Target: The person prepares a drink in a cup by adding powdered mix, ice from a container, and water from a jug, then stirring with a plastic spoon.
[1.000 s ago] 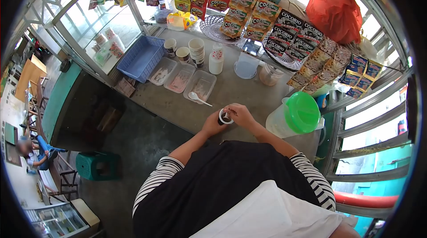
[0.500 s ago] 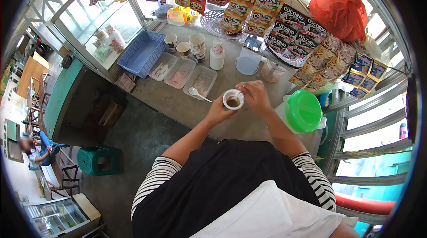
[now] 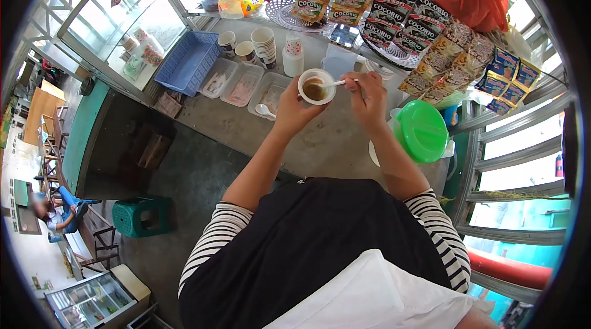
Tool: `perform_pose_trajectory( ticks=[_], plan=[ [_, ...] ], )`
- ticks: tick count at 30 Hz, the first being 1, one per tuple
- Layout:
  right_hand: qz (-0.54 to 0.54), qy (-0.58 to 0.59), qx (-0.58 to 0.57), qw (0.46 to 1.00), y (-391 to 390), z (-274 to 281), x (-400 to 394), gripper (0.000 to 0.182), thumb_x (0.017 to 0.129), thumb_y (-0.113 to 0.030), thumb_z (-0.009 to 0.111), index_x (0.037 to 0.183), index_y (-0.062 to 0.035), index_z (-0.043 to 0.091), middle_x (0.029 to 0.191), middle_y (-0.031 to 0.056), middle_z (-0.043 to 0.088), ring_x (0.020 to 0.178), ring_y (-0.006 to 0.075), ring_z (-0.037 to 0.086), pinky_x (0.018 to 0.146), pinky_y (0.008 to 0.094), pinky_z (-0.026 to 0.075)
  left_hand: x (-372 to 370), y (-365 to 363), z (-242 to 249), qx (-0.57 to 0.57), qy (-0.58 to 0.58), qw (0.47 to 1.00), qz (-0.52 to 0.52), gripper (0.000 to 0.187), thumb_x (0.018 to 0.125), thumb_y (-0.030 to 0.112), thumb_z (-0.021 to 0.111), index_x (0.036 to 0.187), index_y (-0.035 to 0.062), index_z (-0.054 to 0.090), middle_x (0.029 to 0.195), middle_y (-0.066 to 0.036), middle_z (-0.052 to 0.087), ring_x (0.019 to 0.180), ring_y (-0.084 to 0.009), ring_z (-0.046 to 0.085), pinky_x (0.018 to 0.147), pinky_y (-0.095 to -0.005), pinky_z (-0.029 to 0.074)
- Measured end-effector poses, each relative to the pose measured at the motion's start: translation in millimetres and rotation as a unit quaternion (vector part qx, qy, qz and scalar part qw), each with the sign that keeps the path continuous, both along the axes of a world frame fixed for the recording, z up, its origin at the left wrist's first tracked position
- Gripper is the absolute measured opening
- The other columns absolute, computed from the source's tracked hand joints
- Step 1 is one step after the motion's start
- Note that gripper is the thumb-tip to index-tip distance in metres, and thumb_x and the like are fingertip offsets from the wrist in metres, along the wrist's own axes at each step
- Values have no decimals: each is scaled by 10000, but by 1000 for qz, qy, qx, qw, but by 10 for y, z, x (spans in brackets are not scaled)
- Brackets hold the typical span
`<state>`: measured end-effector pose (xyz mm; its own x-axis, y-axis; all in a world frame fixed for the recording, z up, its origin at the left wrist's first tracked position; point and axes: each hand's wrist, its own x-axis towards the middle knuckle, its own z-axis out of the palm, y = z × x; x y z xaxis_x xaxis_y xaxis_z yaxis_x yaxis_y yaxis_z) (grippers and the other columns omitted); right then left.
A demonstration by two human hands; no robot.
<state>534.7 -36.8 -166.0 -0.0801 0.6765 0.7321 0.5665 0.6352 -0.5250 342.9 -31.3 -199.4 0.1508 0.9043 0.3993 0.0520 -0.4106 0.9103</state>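
My left hand (image 3: 294, 112) is wrapped round a small white cup (image 3: 317, 73) with brown liquid (image 3: 313, 91) inside. Between the fingers of my right hand (image 3: 369, 100) is the handle of a white spoon (image 3: 337, 83); its bowl end dips into the cup. Both hands are above the counter. Just left of my left hand, another white spoon (image 3: 264, 109) lies at the near edge of a clear plastic tray (image 3: 253, 103). Behind the cup stands a white bottle (image 3: 293, 65) with a patterned paper cup over its top.
Two more clear trays (image 3: 233, 101) and a blue basket (image 3: 167, 80) line the counter's left side, with stacked paper cups (image 3: 263, 43) behind. A green-lidded container (image 3: 423, 132) stands near my right forearm. Sachet strips (image 3: 394, 12) hang along the back.
Both hands have moved forward and up in view with the cup. The spoon's handle now leans out to the right, plainly visible; before, my right fingers were close over the rim.
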Motion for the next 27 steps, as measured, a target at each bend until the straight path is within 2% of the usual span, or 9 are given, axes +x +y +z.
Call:
perform_pose_trajectory(
  ticks=[3,6,11,17,24,27],
  plan=[
    [-12,14,21,1000,-28,-39,-53,122,963,-179,620,935,-93,703,790,50,715,678,228,635,823,365,418,1,-6,62,0,8,1000,7,610,738,200,862,1248,25,577,1133,-89,695,1041,-177,674,887,-333,538],
    [0,56,-26,998,-36,-54,-70,127,967,-181,618,932,-91,700,773,44,704,664,229,623,817,364,415,2,1,84,-1,4,1000,5,619,737,199,864,1253,24,570,1137,-92,694,1048,-177,672,890,-332,537],
    [4,9,21,1000,-22,71,-20,123,968,-178,618,925,-89,692,759,55,685,659,234,613,827,365,414,-24,-28,93,3,8,1000,-5,626,737,198,864,1259,24,565,1145,-92,691,1055,-176,669,897,-333,533],
    [53,20,11,998,-62,61,-41,101,961,-157,622,919,-82,676,765,50,684,680,249,613,818,372,407,-32,-55,127,-4,11,1000,-14,617,745,194,857,1265,32,567,1155,-91,687,1055,-175,667,896,-334,533],
    [16,-28,26,999,-137,170,10,105,957,-153,628,913,-73,678,779,58,686,714,256,617,829,384,414,-28,-67,110,-18,-2,999,-52,610,753,189,851,1267,32,563,1146,-80,685,1063,-161,656,900,-329,528],
    [6,-36,67,997,-179,192,-41,109,950,-147,633,905,-64,686,780,61,683,718,259,616,830,386,414,-34,-88,121,-15,-6,998,-68,605,759,184,844,1271,33,559,1147,-76,682,1064,-159,654,902,-327,527]
  ],
)
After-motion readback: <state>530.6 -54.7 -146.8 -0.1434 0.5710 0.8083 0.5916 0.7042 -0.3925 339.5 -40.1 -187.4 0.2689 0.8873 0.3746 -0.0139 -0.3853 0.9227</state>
